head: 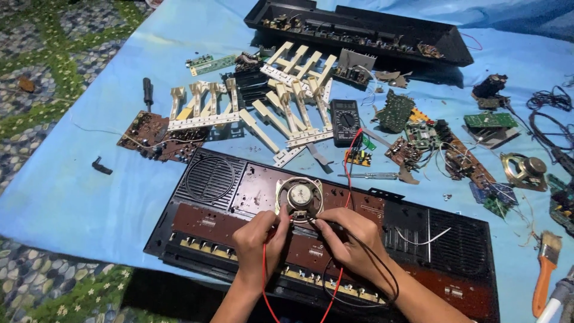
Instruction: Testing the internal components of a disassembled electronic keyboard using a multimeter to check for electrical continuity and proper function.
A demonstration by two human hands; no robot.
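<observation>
Nearest: left hand (258, 242) and right hand (353, 242), side by side over a black keyboard housing (442, 251) lying open on a blue sheet (72, 191). Left fingers pinched on a red probe lead (265, 281); right fingers pinched on a black probe lead (365, 254). Both probe tips meet the lower edge of a small round speaker (299, 196), which rests on the housing just above the hands.

The housing holds a brown circuit strip (209, 222) and a round speaker grille (210, 177) at its left end.

Mid-ground: both leads run up to a black multimeter (345, 121). Left of it, cream key assemblies (281, 101) in a loose heap, a brown circuit board (156, 136), a black-handled screwdriver (147, 91). Right of it, scattered green boards (396, 110), a second loose speaker (526, 169), a paintbrush (545, 263).

Farthest: a second black housing shell (359, 30), open side up, with small boards and wiring inside.
</observation>
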